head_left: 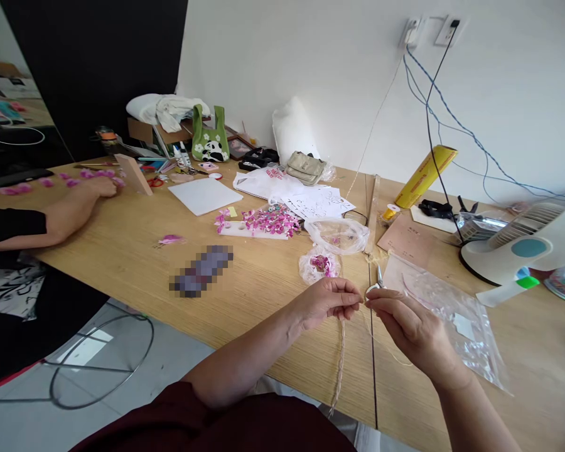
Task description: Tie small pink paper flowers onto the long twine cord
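Observation:
My left hand (336,302) and my right hand (407,323) are close together above the front of the table, fingertips almost meeting. Both pinch at a fine yellow thread (390,356), which hangs in a loose loop below my right hand; its ends are too small to make out. Scissors (380,277) lie just beyond my fingers, partly hidden by my right hand. Beyond my left hand sits a clear plastic bag (306,269) with pink petals (327,265) in it. A pale twisted cord (341,364) runs beneath my left hand toward the table edge.
Pink flowers (270,221) lie on a white foam strip. A yellow thread spool (390,212), a flat plastic bag (471,333), a white fan (522,245) and a green-capped bottle (508,291) stand or lie rightward. At far left, another person's hand (104,186) rests near pink petals.

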A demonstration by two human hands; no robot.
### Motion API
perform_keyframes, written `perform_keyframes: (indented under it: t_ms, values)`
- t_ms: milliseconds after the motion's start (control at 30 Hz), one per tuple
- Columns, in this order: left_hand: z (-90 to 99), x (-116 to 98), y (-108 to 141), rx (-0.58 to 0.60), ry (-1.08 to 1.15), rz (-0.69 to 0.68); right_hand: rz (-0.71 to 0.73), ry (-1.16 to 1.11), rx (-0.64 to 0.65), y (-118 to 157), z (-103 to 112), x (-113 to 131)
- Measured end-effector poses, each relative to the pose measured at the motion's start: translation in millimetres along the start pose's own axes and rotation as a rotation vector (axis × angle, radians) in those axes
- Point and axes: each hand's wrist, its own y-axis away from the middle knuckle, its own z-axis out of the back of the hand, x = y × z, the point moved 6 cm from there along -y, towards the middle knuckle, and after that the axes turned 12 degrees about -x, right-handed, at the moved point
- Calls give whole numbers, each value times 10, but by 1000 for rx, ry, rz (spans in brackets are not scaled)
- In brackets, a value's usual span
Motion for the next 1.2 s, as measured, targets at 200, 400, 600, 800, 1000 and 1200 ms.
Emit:
perform_keyframes:
  t_ms: [200, 400, 600, 800, 1000, 1200]
  values:
    - [0, 37, -12, 19, 30, 29, -6, -22, -14, -3, -1, -37]
    - [-23, 60, -19, 20, 46, 41, 79, 64, -6, 1, 5, -16]
    - [-27, 74, -32, 3, 54, 43, 96, 130, -34, 9, -56, -5]
    - [-36, 56, -34, -61, 46, -21, -23, 212, -181, 17, -112, 0]
    - [-15, 21, -47, -188, -116, -258, -363, 283, -304, 80, -167, -110]
    - [-46, -210, 49, -321, -732, -777, -684, 147, -380, 136, -250, -249]
